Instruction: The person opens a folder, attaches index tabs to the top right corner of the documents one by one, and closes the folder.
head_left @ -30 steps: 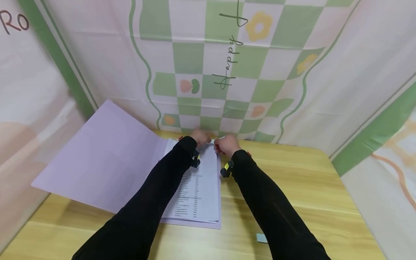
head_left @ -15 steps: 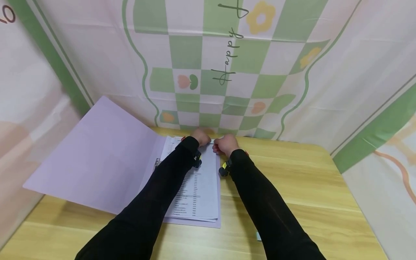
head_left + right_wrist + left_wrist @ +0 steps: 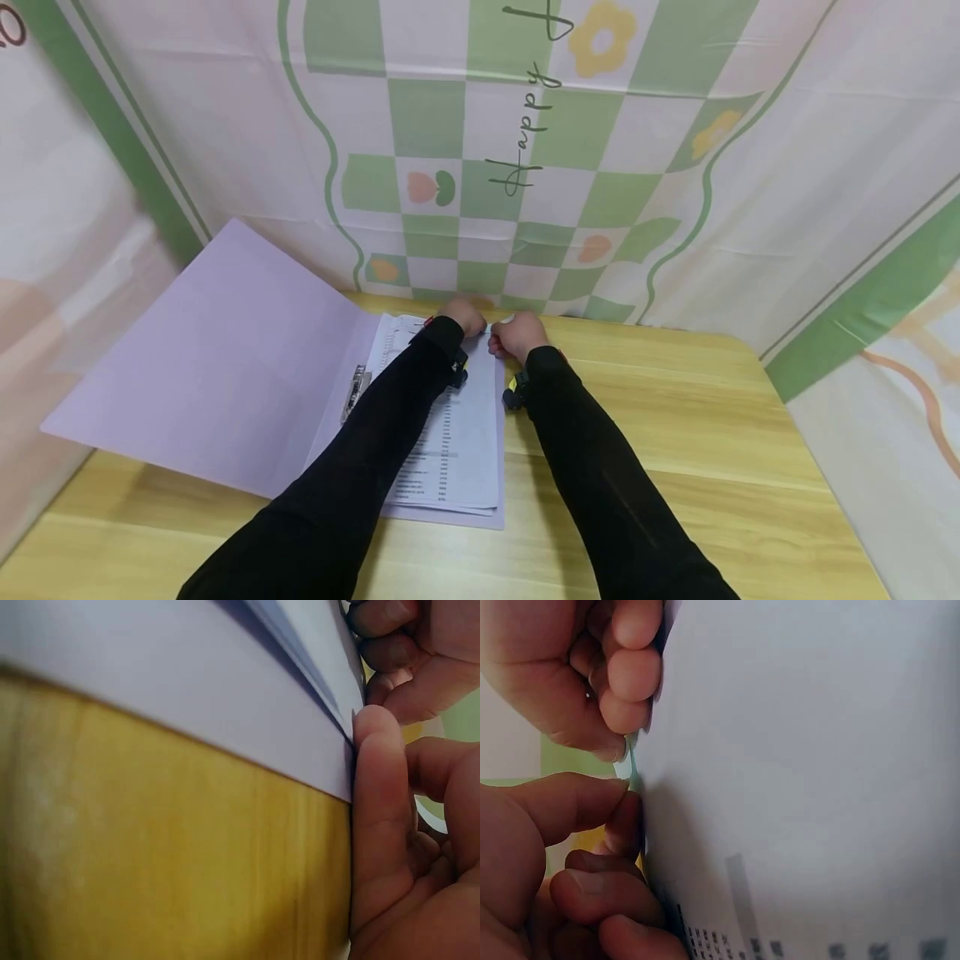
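Observation:
A lilac folder (image 3: 210, 358) lies open with a stack of printed sheets (image 3: 471, 433) on its right side. At the far edge of the sheets, my left hand (image 3: 463, 317) and right hand (image 3: 520, 335) meet near the top right corner. The left wrist view has a narrow pale green strip (image 3: 634, 771), like a sticky tab, at the paper's edge. My left thumb and forefinger pinch it from one side, my right fingertips from the other. In the right wrist view my right fingers (image 3: 381, 787) lie along the far edge of the folder by the sheet corner.
A metal clip (image 3: 356, 392) sits near the folder's spine, partly behind the left sleeve (image 3: 375, 442). The wooden table (image 3: 675, 433) extends to the right. A curtain with green checks (image 3: 427, 117) hangs right behind the table's far edge.
Both hands stay together at the top corner of the sheets. The left forearm has shifted slightly right, baring the metal clip. The small light blue piece at the front is now hidden behind the right sleeve.

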Demonstrator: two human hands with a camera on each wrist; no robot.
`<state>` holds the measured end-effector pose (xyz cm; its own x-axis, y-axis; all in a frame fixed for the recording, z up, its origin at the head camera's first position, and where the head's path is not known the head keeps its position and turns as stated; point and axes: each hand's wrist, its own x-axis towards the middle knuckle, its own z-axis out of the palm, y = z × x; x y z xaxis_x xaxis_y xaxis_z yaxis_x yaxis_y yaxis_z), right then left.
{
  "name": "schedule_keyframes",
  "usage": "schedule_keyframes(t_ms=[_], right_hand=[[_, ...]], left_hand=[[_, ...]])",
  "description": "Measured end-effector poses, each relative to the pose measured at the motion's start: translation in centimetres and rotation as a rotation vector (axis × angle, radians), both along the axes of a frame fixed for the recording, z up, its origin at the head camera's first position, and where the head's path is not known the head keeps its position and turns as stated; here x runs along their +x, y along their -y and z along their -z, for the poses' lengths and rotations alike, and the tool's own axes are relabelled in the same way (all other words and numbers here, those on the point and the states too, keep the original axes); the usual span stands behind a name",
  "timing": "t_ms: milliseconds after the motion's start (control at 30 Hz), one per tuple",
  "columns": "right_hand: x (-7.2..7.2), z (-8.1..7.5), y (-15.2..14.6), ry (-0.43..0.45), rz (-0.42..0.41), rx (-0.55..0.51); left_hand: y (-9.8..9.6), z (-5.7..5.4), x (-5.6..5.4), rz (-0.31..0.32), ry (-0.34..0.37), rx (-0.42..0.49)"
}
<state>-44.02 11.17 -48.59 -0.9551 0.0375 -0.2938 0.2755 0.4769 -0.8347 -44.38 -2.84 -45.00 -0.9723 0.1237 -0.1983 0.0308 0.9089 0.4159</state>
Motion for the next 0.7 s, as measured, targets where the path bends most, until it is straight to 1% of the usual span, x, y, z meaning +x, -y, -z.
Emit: schedule_keyframes(t_ms=[100, 233, 333, 433, 500, 567, 700], right_hand=[[0.2, -0.1, 0.0, -0.008, -0.003, 0.004], [0.1, 0.2, 0.0, -0.004, -0.001, -0.012], [-0.1, 0.4, 0.1, 0.017, 0.024, -0.052], [-0.2, 0.5, 0.1, 0.038, 0.05, -0.1], [-0.2, 0.5, 0.1, 0.05, 0.05, -0.109], [-0.2, 0.4, 0.1, 0.057, 0.046, -0.091], [-0.4, 0.2, 0.1, 0.06, 0.047, -0.046]], left_hand=[[-0.1, -0.1, 0.4, -0.013, -0.012, -0.007], [-0.1, 0.0, 0.6, -0.017, -0.039, -0.025], [0.0, 0.0, 0.7, -0.022, -0.053, -0.031], [0.0, 0.3, 0.5, -0.034, -0.043, -0.026], [0.0, 0.3, 0.5, -0.039, -0.034, -0.013], [-0.1, 0.4, 0.3, -0.044, -0.023, 0.01], [-0.3, 0.6, -0.4, -0.031, 0.01, -0.008]])
